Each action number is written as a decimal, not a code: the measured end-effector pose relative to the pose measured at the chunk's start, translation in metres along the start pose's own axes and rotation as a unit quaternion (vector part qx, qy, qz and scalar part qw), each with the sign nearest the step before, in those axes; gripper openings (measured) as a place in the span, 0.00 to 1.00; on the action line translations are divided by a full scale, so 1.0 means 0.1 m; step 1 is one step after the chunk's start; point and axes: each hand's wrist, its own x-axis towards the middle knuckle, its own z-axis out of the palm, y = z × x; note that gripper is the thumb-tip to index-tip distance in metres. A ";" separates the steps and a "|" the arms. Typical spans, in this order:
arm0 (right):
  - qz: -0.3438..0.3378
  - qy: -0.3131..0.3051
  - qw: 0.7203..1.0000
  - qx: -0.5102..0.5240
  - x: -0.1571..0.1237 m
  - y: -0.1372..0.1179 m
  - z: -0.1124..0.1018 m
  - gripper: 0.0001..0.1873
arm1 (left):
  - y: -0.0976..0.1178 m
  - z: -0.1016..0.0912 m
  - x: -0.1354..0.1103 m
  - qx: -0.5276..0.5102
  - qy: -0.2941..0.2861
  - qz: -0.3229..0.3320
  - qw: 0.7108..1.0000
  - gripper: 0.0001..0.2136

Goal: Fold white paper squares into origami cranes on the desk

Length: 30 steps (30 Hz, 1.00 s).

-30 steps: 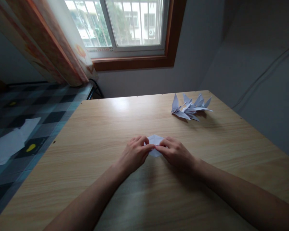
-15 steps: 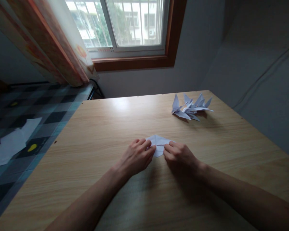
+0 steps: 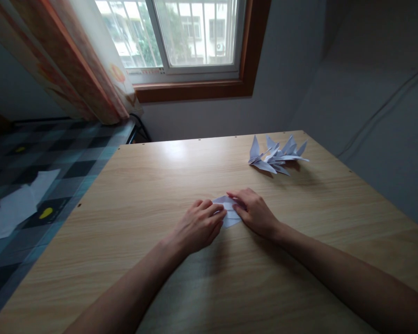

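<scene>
"What is at the centre?"

"A small piece of folded white paper (image 3: 231,216), creases showing, lying on a table (image 3: 153,176) between two bare hands."

"How are the hands posed?"

"The left hand (image 3: 202,223) comes palm down from the lower left, fingers curled and closed on the paper's left end. The right hand (image 3: 256,214) reaches in from the lower right, index finger stretched over the far edge, thumb bent inward. Whether the right fingers pinch or merely press cannot be told from this view."

"And the surface?"

"Pale wood grain, with small dark marks (image 3: 79,205) along its edges. Near the far right corner sits a cluster of white paper figures (image 3: 264,166) with pointed wings, apart from the hands."

"The room?"

"To the left, a checked cloth (image 3: 75,170) in black and blue carries loose white sheets (image 3: 18,208). Beyond the table, daylight enters a brown-framed window (image 3: 200,39), an orange flowered curtain (image 3: 73,60) at its left. On the right, a thin cable (image 3: 378,110) runs up a grey wall (image 3: 383,162)."
</scene>
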 end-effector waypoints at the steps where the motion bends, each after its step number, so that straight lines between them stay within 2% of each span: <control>1: -0.002 0.008 1.000 0.006 0.00 0.00 0.00 0.19 | 0.00 0.00 0.00 -0.001 0.002 0.003 1.000 0.10; 7: -0.057 0.008 0.998 -0.017 -0.03 0.02 0.01 0.12 | 0.03 -0.01 0.00 0.027 0.024 -0.014 0.999 0.10; 10: -0.084 0.003 0.996 -0.043 -0.05 0.04 0.03 0.12 | 0.02 0.00 -0.01 0.028 0.034 -0.012 0.999 0.10; 15: -0.120 -0.004 0.988 -0.095 -0.08 0.01 0.04 0.11 | 0.00 0.01 -0.01 -0.005 0.014 0.015 1.000 0.10; 21: -0.185 -0.041 0.967 -0.171 -0.11 -0.07 0.01 0.14 | 0.02 -0.01 0.00 -0.001 0.008 0.017 1.000 0.11; 24: -0.160 -0.074 0.962 -0.210 -0.13 -0.13 -0.03 0.13 | 0.02 0.01 -0.01 0.003 0.014 0.009 1.000 0.10; 30: -0.046 -0.118 0.958 -0.257 -0.16 -0.19 -0.13 0.08 | 0.02 0.01 -0.01 -0.006 0.023 -0.006 1.000 0.09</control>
